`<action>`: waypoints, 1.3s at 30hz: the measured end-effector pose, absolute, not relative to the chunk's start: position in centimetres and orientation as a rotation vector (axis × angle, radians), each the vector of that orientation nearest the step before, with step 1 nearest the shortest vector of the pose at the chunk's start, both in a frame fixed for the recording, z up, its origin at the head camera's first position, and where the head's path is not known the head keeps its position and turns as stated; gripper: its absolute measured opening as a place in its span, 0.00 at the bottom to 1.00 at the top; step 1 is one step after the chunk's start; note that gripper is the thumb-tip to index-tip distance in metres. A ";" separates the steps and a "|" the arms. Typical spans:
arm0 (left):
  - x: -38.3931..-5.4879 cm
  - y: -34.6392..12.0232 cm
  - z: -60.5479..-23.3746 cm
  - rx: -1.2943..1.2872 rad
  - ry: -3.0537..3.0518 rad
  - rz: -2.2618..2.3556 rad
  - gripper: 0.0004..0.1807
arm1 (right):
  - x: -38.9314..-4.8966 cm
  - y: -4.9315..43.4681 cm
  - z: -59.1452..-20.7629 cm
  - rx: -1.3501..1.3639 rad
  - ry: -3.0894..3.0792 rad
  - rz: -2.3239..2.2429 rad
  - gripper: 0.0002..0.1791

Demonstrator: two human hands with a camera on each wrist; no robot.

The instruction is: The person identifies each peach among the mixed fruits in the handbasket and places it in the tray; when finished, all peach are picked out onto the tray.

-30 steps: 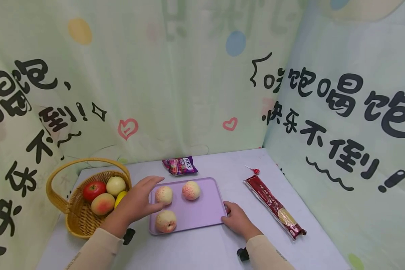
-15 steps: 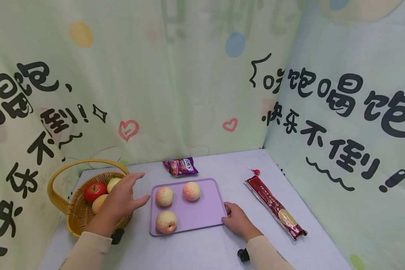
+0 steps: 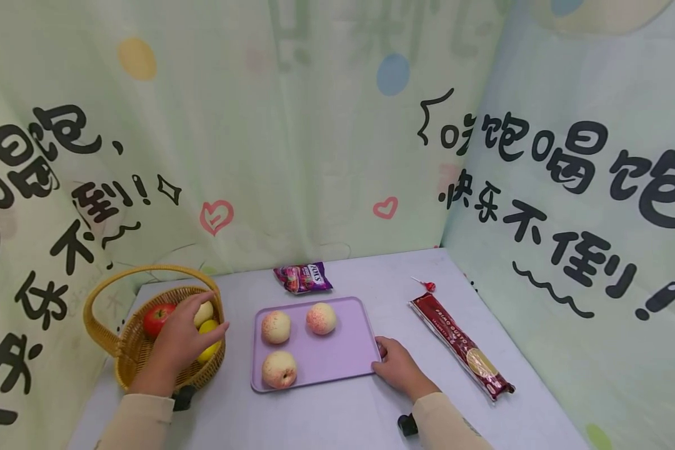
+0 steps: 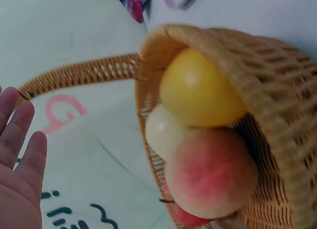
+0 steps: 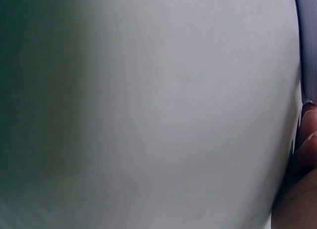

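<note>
My left hand (image 3: 180,337) is over the wicker basket (image 3: 125,362), thumb and fingers spread, holding nothing. In the left wrist view, the basket holds a yellow fruit (image 4: 198,90), a pale round fruit (image 4: 163,132) and a blushed peach (image 4: 210,174). A red fruit (image 3: 156,317) lies at the basket's far left side in the head view. With thumb and curled fingers, my right hand (image 3: 400,369) grips the right edge of a purple tray (image 3: 337,356). Three peaches sit on that tray: one front left (image 3: 279,369), one back left (image 3: 275,327), one back middle (image 3: 321,318).
Behind the tray lies a purple candy bag (image 3: 302,277). To the right are a red lollipop (image 3: 429,286) and a long dark-red spaghetti packet (image 3: 461,347). The basket's tall handle (image 3: 152,269) arches over it. Printed curtains (image 3: 326,156) enclose the white table's back and sides.
My left hand has moved left, from beside the back-left peach on the tray to above the basket. My right hand keeps its grip on the tray, which stays in place.
</note>
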State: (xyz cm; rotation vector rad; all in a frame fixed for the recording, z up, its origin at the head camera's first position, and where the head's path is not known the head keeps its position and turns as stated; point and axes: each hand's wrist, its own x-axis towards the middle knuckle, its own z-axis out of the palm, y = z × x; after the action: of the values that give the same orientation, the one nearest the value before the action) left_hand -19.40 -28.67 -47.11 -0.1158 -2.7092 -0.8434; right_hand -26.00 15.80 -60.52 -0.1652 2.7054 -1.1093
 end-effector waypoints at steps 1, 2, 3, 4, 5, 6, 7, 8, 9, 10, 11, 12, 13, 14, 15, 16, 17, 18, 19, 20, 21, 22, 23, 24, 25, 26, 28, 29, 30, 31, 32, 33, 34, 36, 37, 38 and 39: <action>-19.4 -28.9 -47.2 -0.109 -2.708 -0.846 0.38 | -26.0 15.8 -60.5 -0.159 2.704 -1.106 0.36; -19.4 -29.2 -47.3 -0.098 -2.710 -0.847 0.38 | -26.0 15.8 -60.5 -0.157 2.704 -1.106 0.36; -19.4 -29.5 -47.4 -0.087 -2.714 -0.845 0.39 | -26.0 15.8 -60.5 -0.155 2.703 -1.107 0.36; -19.4 -29.7 -47.5 -0.078 -2.718 -0.844 0.39 | -26.0 15.8 -60.4 -0.152 2.700 -1.108 0.36; -19.5 -30.0 -47.6 -0.070 -2.723 -0.840 0.40 | -26.0 15.8 -60.4 -0.148 2.697 -1.107 0.36; -19.5 -30.3 -47.7 -0.060 -2.730 -0.845 0.40 | -26.0 15.8 -60.3 -0.146 2.695 -1.104 0.36; -19.6 -30.6 -47.8 -0.042 -2.740 -0.848 0.41 | -26.0 15.8 -60.3 -0.145 2.693 -1.102 0.36; -19.6 -30.9 -47.9 -0.022 -2.751 -0.856 0.42 | -26.0 15.8 -60.3 -0.144 2.690 -1.104 0.36; -19.7 -31.2 -48.0 -0.005 -2.760 -0.864 0.42 | -26.0 15.8 -60.3 -0.144 2.687 -1.106 0.36; -19.7 -31.5 -48.1 0.015 -2.769 -0.874 0.43 | -26.0 15.8 -60.3 -0.144 2.685 -1.106 0.36; -19.8 -31.7 -48.2 0.034 -2.776 -0.880 0.43 | -26.0 15.8 -60.3 -0.145 2.684 -1.106 0.36; -19.8 -32.0 -48.3 0.048 -2.784 -0.887 0.43 | -26.0 15.8 -60.3 -0.147 2.683 -1.107 0.36; -19.9 -32.2 -48.4 0.060 -2.790 -0.890 0.44 | -26.0 15.8 -60.3 -0.148 2.681 -1.109 0.36; -20.0 -32.5 -48.5 0.065 -2.795 -0.897 0.45 | -26.0 15.8 -60.4 -0.148 2.680 -1.111 0.36; -20.0 -32.7 -48.6 0.071 -2.800 -0.904 0.45 | -26.0 15.8 -60.4 -0.148 2.680 -1.110 0.36; -20.1 -32.9 -48.7 0.078 -2.805 -0.911 0.46 | -26.0 15.8 -60.4 -0.150 2.683 -1.109 0.36; -20.1 -33.0 -48.8 0.083 -2.807 -0.921 0.46 | -26.0 15.8 -60.4 -0.149 2.685 -1.110 0.36; -20.1 -33.2 -48.9 0.091 -2.811 -0.926 0.46 | -26.0 15.8 -60.4 -0.146 2.685 -1.110 0.36; -20.1 -33.4 -49.0 0.101 -2.814 -0.933 0.46 | -26.0 15.8 -60.4 -0.142 2.687 -1.109 0.36; -20.1 -33.5 -49.1 0.112 -2.817 -0.944 0.46 | -26.0 15.8 -60.4 -0.146 2.690 -1.106 0.36; -20.1 -33.7 -49.3 0.125 -2.822 -0.953 0.46 | -26.1 15.8 -60.4 -0.145 2.692 -1.106 0.36; -20.1 -33.8 -49.4 0.138 -2.826 -0.970 0.46 | -26.1 15.8 -60.4 -0.146 2.693 -1.106 0.36; -20.0 -33.9 -49.5 0.152 -2.833 -0.983 0.46 | -26.1 15.8 -60.4 -0.147 2.692 -1.108 0.36; -20.0 -34.1 -49.7 0.169 -2.845 -0.990 0.47 | -26.1 15.8 -60.4 -0.148 2.691 -1.106 0.36; -20.0 -34.2 -49.8 0.185 -2.856 -1.006 0.47 | -26.1 15.8 -60.4 -0.155 2.693 -1.104 0.36; -19.9 -34.3 -50.0 0.203 -2.870 -1.020 0.47 | -26.1 15.8 -60.4 -0.162 2.694 -1.104 0.36; -19.9 -34.6 -50.2 0.230 -2.901 -1.037 0.48 | -26.1 15.9 -60.4 -0.169 2.696 -1.106 0.36; -19.9 -34.8 -50.4 0.239 -2.917 -1.033 0.48 | -26.1 15.9 -60.3 -0.170 2.696 -1.106 0.36; -19.9 -34.9 -50.5 0.246 -2.931 -1.028 0.48 | -26.1 15.9 -60.3 -0.168 2.696 -1.106 0.36; -19.9 -35.0 -50.6 0.248 -2.940 -1.029 0.48 | -26.1 16.0 -60.3 -0.168 2.697 -1.109 0.36; -19.9 -35.2 -50.6 0.247 -2.950 -1.026 0.49 | -26.1 16.0 -60.2 -0.164 2.696 -1.111 0.36; -20.0 -35.3 -50.7 0.246 -2.960 -1.015 0.48 | -26.1 16.0 -60.2 -0.161 2.696 -1.109 0.36; -20.0 -35.5 -50.8 0.252 -2.971 -1.001 0.48 | -26.1 16.0 -60.2 -0.160 2.695 -1.106 0.36; -20.1 -35.8 -50.9 0.267 -2.989 -0.985 0.47 | -26.1 16.0 -60.2 -0.156 2.689 -1.107 0.36; -20.1 -35.9 -50.9 0.272 -2.997 -0.985 0.47 | -26.1 16.0 -60.2 -0.157 2.687 -1.107 0.36; -20.1 -36.1 -51.0 0.276 -3.007 -0.980 0.46 | -26.0 16.0 -60.2 -0.160 2.687 -1.104 0.36; -20.1 -36.3 -51.1 0.274 -3.013 -0.973 0.46 | -26.0 15.9 -60.2 -0.161 2.687 -1.102 0.36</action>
State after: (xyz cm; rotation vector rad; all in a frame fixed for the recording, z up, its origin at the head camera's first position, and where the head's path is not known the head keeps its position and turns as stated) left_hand -20.09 -36.26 -51.11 0.2741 -3.0133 -0.9727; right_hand -26.03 15.94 -60.21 -0.1613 2.6872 -1.1023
